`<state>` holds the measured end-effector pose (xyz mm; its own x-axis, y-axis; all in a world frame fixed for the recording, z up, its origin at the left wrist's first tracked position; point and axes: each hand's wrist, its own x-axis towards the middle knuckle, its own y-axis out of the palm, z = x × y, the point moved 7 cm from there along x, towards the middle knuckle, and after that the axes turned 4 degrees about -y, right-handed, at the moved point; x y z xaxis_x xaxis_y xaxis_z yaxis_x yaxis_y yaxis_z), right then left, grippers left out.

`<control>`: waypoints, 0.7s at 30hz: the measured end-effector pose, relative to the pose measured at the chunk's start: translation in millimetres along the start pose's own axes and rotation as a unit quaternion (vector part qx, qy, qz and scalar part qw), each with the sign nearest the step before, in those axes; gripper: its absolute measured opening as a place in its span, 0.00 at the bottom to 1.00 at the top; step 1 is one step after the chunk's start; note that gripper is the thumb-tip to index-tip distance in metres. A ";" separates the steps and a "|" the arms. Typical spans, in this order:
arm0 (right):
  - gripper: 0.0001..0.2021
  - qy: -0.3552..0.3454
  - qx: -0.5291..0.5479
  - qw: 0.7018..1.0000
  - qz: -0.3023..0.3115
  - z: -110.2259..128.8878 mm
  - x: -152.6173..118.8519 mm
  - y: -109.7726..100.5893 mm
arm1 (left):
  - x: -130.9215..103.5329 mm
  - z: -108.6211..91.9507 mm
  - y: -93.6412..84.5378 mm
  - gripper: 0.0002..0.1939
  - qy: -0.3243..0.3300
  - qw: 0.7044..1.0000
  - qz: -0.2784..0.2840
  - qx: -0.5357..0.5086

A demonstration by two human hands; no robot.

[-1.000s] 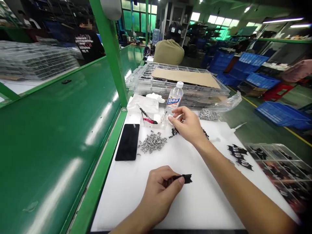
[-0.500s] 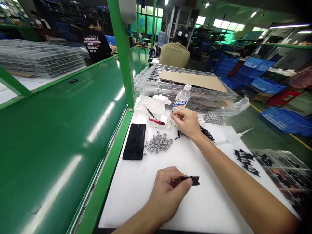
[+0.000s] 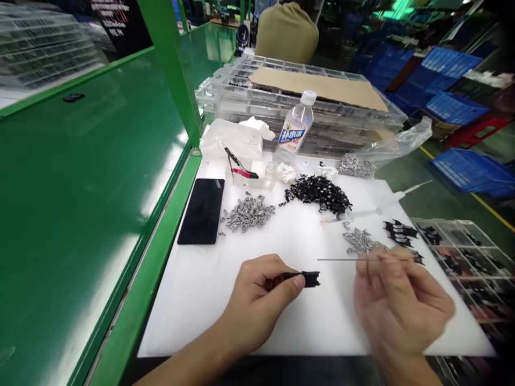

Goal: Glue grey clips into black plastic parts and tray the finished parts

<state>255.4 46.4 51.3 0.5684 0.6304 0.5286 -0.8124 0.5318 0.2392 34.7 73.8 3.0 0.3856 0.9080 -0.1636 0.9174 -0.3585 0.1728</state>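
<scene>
My left hand (image 3: 261,300) pinches a small black plastic part (image 3: 312,279) between thumb and fingers, its notched end sticking out to the right. A thin metal rod (image 3: 338,260) points left from my right hand (image 3: 402,305), which is closed around it and blurred by motion. The rod's tip lies close above the black part, apart from it in the picture. Behind my right hand are a pile of small silver-grey pieces (image 3: 362,240) and several flat black parts (image 3: 400,233). Further back lie another silver-grey pile (image 3: 249,213) and a heap of small black pieces (image 3: 319,193).
A smartphone (image 3: 201,212) lies at the left of the white table. Red-handled pliers (image 3: 243,172), a plastic bottle (image 3: 295,128) and a syringe (image 3: 380,208) stand or lie further back. Stacked clear trays (image 3: 341,120) close off the rear. A green conveyor (image 3: 100,187) runs along the left.
My right hand has moved from near the bottle back towards me and to the right, with the thin rod now plainly visible in it. The view has tilted down. My left hand still holds the black part.
</scene>
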 end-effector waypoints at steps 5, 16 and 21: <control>0.03 0.070 0.039 0.997 0.022 -18.9 -14.4 -9.1 | -0.6 -3.0 -0.7 0.12 0.000 1.000 -0.005 0.031; 0.04 0.092 0.028 0.994 0.051 -20.8 -18.6 -5.3 | -1.4 -2.4 -0.3 0.11 -0.005 1.000 -0.001 0.030; 0.07 0.022 0.048 0.996 0.075 -4.4 -18.1 -2.7 | -0.7 9.7 -3.9 0.20 -0.052 0.997 -0.016 -0.061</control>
<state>247.9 36.1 37.5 0.4423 0.7240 0.5294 -0.8965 0.3734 0.2383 31.8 72.5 -7.0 0.3699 0.8892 -0.2693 0.9133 -0.2949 0.2808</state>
